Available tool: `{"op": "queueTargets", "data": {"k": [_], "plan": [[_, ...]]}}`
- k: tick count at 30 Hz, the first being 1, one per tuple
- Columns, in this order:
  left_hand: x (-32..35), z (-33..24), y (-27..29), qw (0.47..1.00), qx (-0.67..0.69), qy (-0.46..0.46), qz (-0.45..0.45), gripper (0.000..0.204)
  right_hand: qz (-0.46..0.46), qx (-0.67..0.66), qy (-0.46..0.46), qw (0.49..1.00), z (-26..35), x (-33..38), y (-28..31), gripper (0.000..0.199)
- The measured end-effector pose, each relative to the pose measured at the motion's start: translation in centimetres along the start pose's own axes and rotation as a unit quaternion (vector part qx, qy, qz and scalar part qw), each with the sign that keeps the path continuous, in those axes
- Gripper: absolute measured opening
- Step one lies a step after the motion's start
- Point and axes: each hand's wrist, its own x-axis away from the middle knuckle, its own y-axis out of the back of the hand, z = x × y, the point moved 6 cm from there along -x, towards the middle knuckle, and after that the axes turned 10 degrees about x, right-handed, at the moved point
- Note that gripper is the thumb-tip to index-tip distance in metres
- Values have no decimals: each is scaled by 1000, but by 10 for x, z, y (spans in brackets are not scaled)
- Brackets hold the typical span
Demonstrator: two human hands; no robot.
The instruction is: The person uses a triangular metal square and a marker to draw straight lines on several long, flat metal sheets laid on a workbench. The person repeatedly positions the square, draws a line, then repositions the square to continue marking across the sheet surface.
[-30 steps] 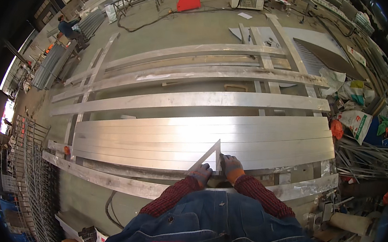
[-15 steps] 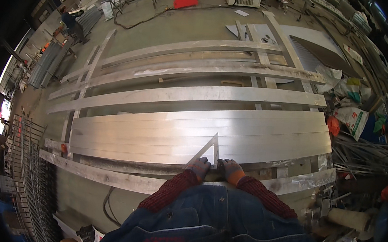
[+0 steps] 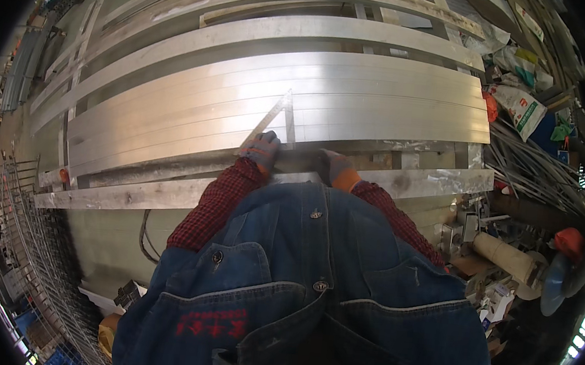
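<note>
A metal triangular set square (image 3: 289, 120) lies on flat silvery metal planks (image 3: 385, 100) set side by side, its tip pointing away from me. My left hand (image 3: 260, 150), in a grey and orange glove, is closed at the square's near left corner, by the planks' near edge. Just right of the square and apart from it is my right hand (image 3: 339, 169), gloved alike. Its fingers curl inward in front of the near edge; what they hold, if anything, is hidden.
A long metal bar (image 3: 129, 191) runs along the near side, between me and the planks. More bars (image 3: 265, 28) lie beyond on crosswise supports. Thin metal strips (image 3: 519, 169) and sacks (image 3: 518, 109) crowd the right. Metal racks (image 3: 32, 249) stand at the left.
My view has tipped down toward my body. My right hand has come away from the set square to the right and nearer me; my left hand stays at the square.
</note>
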Motion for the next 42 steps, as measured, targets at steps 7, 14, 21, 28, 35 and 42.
{"op": "queueTargets", "data": {"k": [7, 14, 21, 28, 35, 42], "plan": [[23, 18, 20, 996, 21, 75, 41, 21, 31, -47, -35, 998, 1, -3, -6, 31], [22, 17, 24, 994, 18, 96, 44, 19, 43, -4, -95, 995, 11, -4, 3, 33], [21, 13, 29, 993, 16, 101, 61, 20, 34, -3, -91, 995, 12, -4, 5, 30], [22, 16, 26, 996, 9, 85, 28, 20, 33, 9, -49, 998, 14, -6, 6, 26], [22, 23, 20, 996, 14, 81, 24, 20, 17, 27, -33, 999, 15, -7, 5, 30], [23, 23, 20, 997, 27, 73, 23, 22, -22, 78, 40, 996, 44, -8, 18, 36]]}}
